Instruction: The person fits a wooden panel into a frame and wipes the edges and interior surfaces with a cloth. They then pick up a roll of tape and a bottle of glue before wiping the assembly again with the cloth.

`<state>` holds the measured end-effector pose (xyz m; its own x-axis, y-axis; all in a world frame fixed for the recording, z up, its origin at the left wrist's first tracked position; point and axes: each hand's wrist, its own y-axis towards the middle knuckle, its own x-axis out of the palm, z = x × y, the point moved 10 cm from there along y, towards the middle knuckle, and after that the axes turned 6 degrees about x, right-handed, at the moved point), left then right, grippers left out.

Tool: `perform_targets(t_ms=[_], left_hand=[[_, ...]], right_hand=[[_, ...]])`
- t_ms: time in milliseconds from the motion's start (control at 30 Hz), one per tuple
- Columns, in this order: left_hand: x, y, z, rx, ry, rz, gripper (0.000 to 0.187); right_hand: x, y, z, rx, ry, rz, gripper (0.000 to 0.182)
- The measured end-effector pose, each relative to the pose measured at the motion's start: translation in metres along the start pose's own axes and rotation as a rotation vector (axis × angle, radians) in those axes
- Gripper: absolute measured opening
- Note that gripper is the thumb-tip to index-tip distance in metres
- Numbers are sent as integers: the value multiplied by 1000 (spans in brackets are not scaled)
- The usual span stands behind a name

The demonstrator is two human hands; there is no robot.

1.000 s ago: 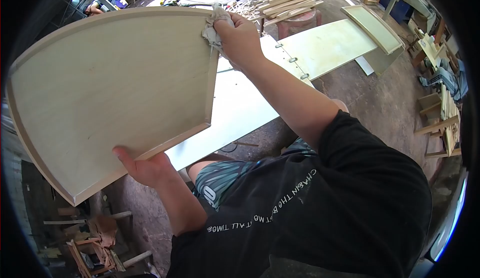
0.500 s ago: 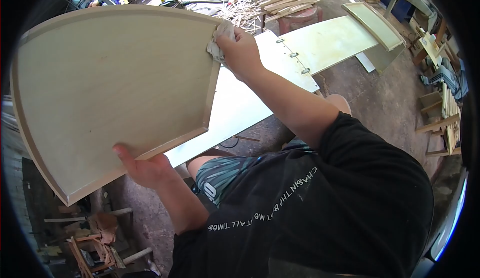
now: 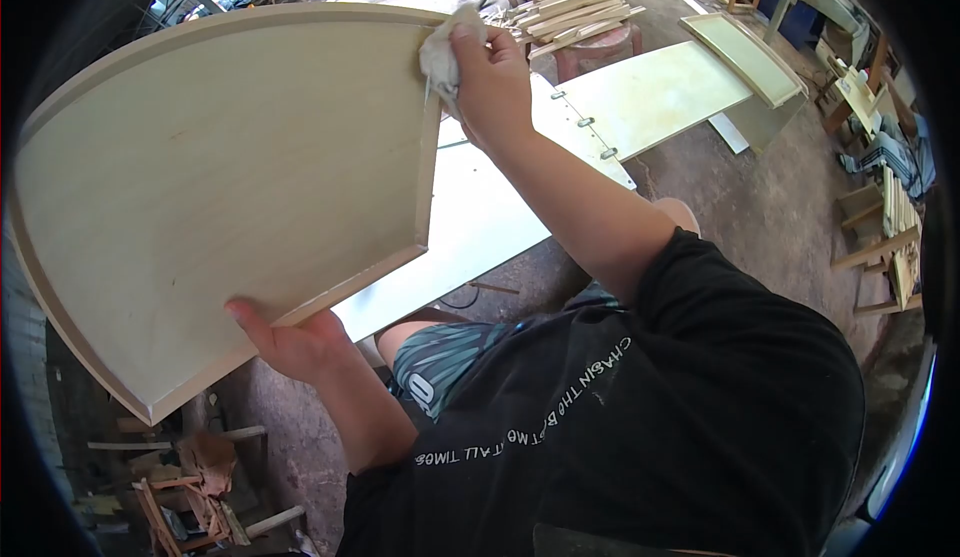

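My left hand grips the near edge of a fan-shaped wooden panel, thumb on its face and the other fingers hidden beneath. The panel has a raised rim and a curved far side, and it is held up at a tilt. At its upper right corner, my right hand is closed on a crumpled white cloth, which touches the rim. Below the panel lies a long white board, partly covered by it.
Metal clips or hinges line the joint between the white board and a pale panel. A smaller rimmed panel rests at its far end. Wood strips lie on a red stool. Wooden scraps sit at lower left.
The fan-shaped panel has shifted slightly and turned a little. My right hand and the cloth have moved slightly up along the corner. My left hand keeps its hold.
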<state>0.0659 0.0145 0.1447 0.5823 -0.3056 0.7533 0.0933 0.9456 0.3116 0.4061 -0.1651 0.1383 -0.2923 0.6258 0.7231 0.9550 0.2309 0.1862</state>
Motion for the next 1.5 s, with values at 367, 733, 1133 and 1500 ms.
perform_targets(t_ms=[367, 733, 1133, 1500], left_hand=[[9, -5, 27, 154, 3, -221, 60], [-9, 9, 13, 23, -82, -90, 69], [-19, 18, 20, 63, 28, 39, 59], [-18, 22, 26, 53, -12, -8, 70]], right_hand=[[16, -5, 12, 103, 52, 4, 30], [1, -79, 93, 392, -254, -106, 30], [7, -59, 68, 106, -579, -207, 32], [40, -35, -4, -307, -878, -93, 73]])
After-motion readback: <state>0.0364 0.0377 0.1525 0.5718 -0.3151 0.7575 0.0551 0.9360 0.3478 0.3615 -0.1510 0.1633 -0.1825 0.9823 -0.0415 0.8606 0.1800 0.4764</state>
